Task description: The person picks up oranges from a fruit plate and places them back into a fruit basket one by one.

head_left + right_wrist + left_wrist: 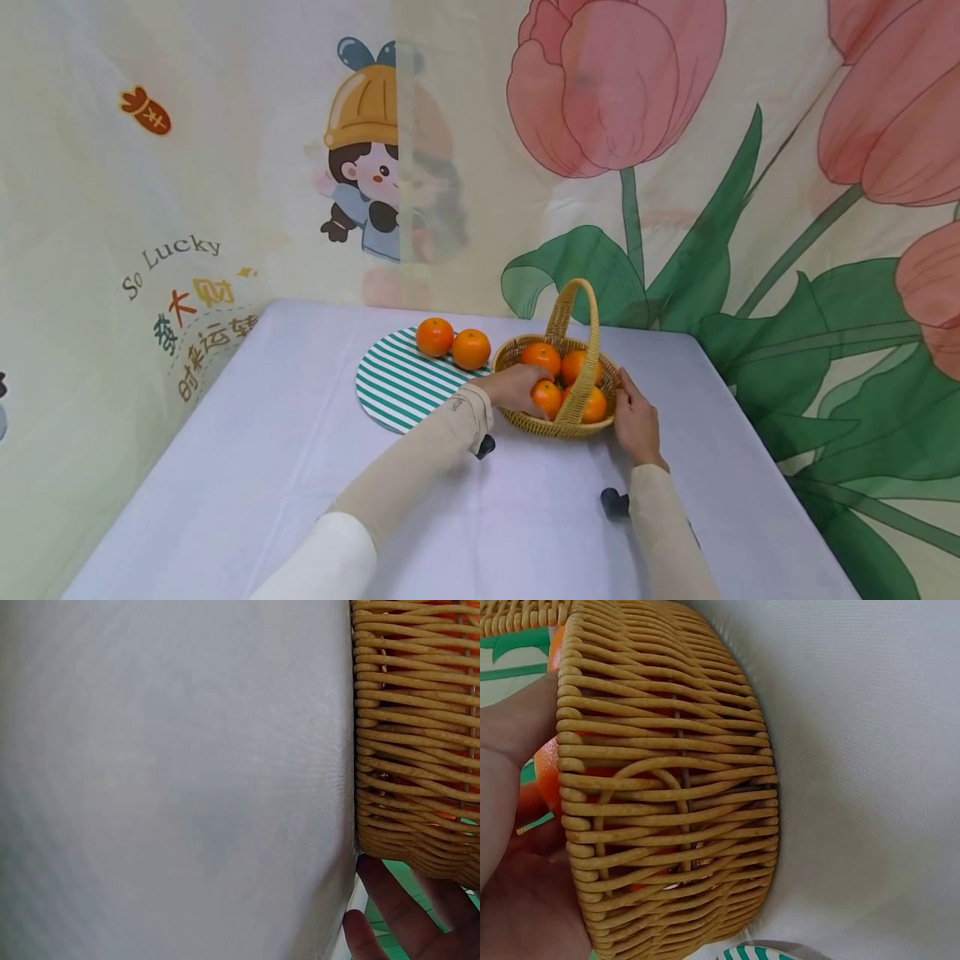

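A round, glossy orange citrus fruit (546,400) sits in the near left part of a tan woven wicker basket (536,426), with the left hand (516,390) reaching over the rim, its thumb and fingers curled round it. Three more orange fruits (542,359) lie beside it, under the arched handle (592,333). The right hand (637,421), fingers extended and spread, touches the basket's right side, apparently steadying it. Left of the basket, two orange fruits (434,337) rest on a round green-and-white striped mat (405,383). The step looks like placing or picking out this fruit; I cannot tell which. Next calls for either loosening the left fingers or lifting clear of the handle.
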`<state>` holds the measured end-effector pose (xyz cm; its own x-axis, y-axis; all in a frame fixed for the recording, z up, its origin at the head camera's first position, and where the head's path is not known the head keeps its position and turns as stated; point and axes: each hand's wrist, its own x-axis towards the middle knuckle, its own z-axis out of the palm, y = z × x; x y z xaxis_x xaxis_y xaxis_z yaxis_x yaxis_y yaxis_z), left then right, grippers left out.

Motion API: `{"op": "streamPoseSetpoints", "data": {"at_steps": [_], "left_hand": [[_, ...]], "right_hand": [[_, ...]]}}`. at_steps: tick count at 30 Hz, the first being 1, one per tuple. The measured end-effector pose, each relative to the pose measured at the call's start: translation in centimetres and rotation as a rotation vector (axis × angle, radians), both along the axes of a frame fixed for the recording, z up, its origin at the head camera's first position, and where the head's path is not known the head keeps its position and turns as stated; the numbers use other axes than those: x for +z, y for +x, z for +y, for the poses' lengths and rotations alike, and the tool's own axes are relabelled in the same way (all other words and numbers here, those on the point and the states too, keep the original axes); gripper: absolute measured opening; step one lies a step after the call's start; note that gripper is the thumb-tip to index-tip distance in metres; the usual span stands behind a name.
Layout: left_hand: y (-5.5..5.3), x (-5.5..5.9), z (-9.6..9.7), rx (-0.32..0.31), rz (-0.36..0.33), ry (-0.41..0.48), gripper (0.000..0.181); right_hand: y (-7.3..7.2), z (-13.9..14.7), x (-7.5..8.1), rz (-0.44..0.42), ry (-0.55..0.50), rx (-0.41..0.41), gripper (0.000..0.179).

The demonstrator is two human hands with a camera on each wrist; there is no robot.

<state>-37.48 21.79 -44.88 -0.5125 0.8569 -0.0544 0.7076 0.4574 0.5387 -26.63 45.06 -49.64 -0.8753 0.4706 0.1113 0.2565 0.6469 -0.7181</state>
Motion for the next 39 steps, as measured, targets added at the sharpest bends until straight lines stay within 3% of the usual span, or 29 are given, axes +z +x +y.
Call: {"op": "streamPoseSetpoints", "data": {"at_steps": [14, 20, 31, 36, 39], "left_hand": [[-0.7, 0.5, -1.3, -0.002, -0.034, -0.029, 0.082], [-0.7, 1.0, -1.9, -0.033, -0.023, 0.044, 0.075], [-1.0, 0.6, -2.6, -0.046, 0.039, 0.067, 0.065], [-1.4, 0.6, -3.4, -0.03, -0.009, 0.109, 0.067], [-1.8, 0.7, -4.2, -0.009, -0.082, 0.162, 0.068]], "right_hand": [[-0.4, -0.4, 0.3, 0.0, 0.013, 0.003, 0.049], [-0.5, -0.2, 0.4, 0.007, 0.025, 0.003, 0.049], [-0.3, -0.2, 0.2, -0.002, 0.007, -0.004, 0.048], [-0.3, -0.1, 0.1, -0.011, 0.002, -0.009, 0.049], [-0.2, 0.0, 0.0, -0.007, 0.009, -0.011, 0.049]]}}
